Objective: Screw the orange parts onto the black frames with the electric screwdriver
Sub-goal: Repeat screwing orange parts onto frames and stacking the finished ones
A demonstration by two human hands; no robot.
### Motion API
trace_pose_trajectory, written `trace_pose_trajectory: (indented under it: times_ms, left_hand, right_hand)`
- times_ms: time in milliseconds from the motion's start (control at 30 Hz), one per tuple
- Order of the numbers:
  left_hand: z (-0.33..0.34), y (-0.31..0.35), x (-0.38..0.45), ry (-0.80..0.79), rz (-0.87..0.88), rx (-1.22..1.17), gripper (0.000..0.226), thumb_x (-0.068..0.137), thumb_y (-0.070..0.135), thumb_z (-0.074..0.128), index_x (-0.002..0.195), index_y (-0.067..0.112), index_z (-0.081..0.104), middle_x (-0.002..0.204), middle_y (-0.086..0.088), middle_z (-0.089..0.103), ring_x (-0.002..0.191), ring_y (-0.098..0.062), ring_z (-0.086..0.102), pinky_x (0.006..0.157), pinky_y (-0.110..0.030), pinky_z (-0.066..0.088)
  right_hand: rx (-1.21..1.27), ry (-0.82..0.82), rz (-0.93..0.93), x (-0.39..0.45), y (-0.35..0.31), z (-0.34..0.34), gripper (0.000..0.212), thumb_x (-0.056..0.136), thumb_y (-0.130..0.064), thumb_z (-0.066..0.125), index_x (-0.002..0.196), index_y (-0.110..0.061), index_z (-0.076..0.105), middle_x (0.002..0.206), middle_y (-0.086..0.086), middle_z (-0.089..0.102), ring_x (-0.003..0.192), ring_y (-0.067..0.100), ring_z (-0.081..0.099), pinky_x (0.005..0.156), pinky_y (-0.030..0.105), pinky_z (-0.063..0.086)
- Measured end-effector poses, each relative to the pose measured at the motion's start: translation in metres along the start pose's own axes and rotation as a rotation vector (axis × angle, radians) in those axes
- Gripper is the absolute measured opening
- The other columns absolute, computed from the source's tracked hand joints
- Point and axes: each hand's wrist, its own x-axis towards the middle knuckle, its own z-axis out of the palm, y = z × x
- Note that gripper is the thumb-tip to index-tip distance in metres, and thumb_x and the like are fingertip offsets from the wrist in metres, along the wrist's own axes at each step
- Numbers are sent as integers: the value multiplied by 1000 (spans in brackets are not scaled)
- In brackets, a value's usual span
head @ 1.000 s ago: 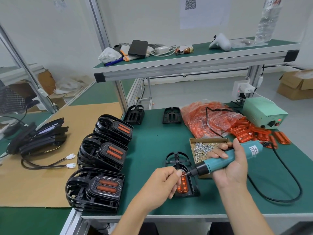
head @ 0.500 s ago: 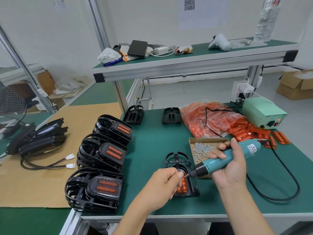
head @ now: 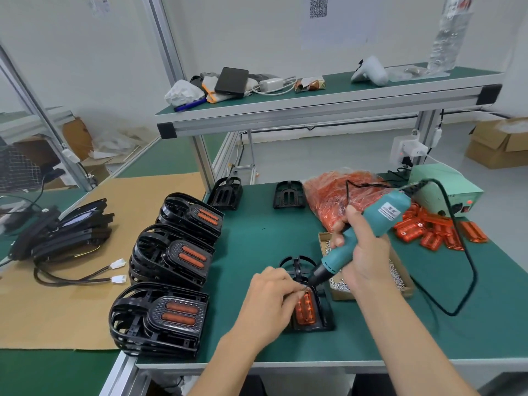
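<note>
Head view: my left hand (head: 271, 304) pinches at the screwdriver's tip, I think steadying a screw too small to make out, fingertips touching the orange part (head: 305, 308) seated in the black frame (head: 324, 310). Just beyond, my right hand (head: 361, 252) wraps the electric screwdriver (head: 368, 230), angled down. Past those knuckles sits the screw box (head: 400, 284).

left hand (head: 270, 302) low, palm down, fingers curled, fingertips pinched together. right hand (head: 361, 252) higher, just beside it, fingers and thumb wrapped in a grip. both forearms bare, angling in from below.
</note>
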Motion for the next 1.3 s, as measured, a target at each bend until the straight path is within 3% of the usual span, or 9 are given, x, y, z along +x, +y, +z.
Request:
trace_pose_trajectory:
  times_ms: [133,367,567,733,867,1100,1300]
  left_hand:
    - [13,0,12,94,-52,83,9,91,33,74,97,29,81,85,15,63,89,-15,51,79,-36,41]
    - [37,-4,14,115,-112,165,9,91,34,72,92,29,80,83,13,59,85,-16,46,76,-34,40]
    - [46,-8,10,132,-138,186,11,92,33,71,87,28,79,80,13,56,81,-15,43,72,-32,36]
    - [50,-11,12,153,-147,171,10,92,31,72,87,28,80,78,12,57,80,-16,44,71,-32,36]
    - [51,-13,12,153,-147,138,10,92,32,72,90,29,81,80,12,59,82,-17,47,73,-35,39]
    - [53,-14,11,196,-162,114,7,88,32,77,85,28,82,78,10,48,83,-19,43,71,-33,39]
    - [55,-17,9,195,-212,71,6,87,32,79,89,27,82,81,9,47,87,-19,42,74,-37,43]
  right_hand:
    - [-249,-100,-93,6,7,21,20,85,-27,79,69,-28,67,69,8,66,48,17,51,50,27,46]
    - [-535,-177,-110,5,31,26,26,81,-42,78,66,-23,67,70,9,71,49,17,55,53,26,48]
    - [-570,-193,-91,8,43,23,25,87,-30,78,67,-21,67,71,10,71,50,16,56,53,25,49]
    - [-577,-196,-102,12,47,22,29,92,-21,77,75,-1,65,65,6,69,49,15,55,52,23,48]
    - [-585,-191,-103,14,48,23,30,94,-18,76,78,3,64,64,4,68,48,15,54,52,22,48]
    - [-615,-241,-83,12,50,27,30,94,-19,76,72,-3,65,61,3,66,48,16,54,53,23,48]
    - [-749,-393,-52,10,54,29,33,86,-43,76,67,-18,67,62,7,67,52,18,58,60,37,52]
